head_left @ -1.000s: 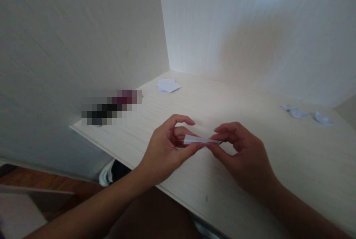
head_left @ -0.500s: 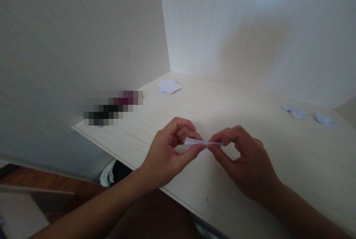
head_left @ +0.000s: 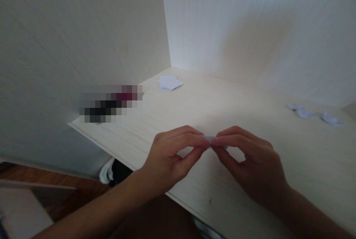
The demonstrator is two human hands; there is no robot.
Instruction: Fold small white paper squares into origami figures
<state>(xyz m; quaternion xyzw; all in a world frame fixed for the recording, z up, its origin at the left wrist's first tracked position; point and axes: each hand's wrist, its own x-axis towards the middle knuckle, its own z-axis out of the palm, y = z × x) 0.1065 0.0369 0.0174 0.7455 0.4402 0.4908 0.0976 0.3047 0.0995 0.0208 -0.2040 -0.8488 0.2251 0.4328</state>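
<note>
We look down at a pale, wood-grained desk [head_left: 133, 128] set into a corner between two light panels, a greyish left panel [head_left: 83, 27] and a brighter back panel [head_left: 236, 16] bearing a soft shadow. Two bare hands meet near the middle, over the desk. Between their fingertips is a small piece of white paper [head_left: 210, 140], mostly hidden by the fingers, so we cannot tell its full shape or whether it touches the desk.

The left hand [head_left: 169, 157] pinches the paper between thumb and fingers, its tips closed together, with a rounded gap behind them. The right hand [head_left: 256, 161] mirrors it, pinching the paper just beside the left fingertips.

Toward the far corner lies a loose stack of white sheets [head_left: 170, 82], slightly fanned. At the far right, near the back panel, we see white folded paper pieces [head_left: 304, 113]. At the left edge, a pixelated patch [head_left: 111, 105] of black and dark red hides what sits there. Below the desk, we glimpse a brown wooden floor [head_left: 16, 174].
</note>
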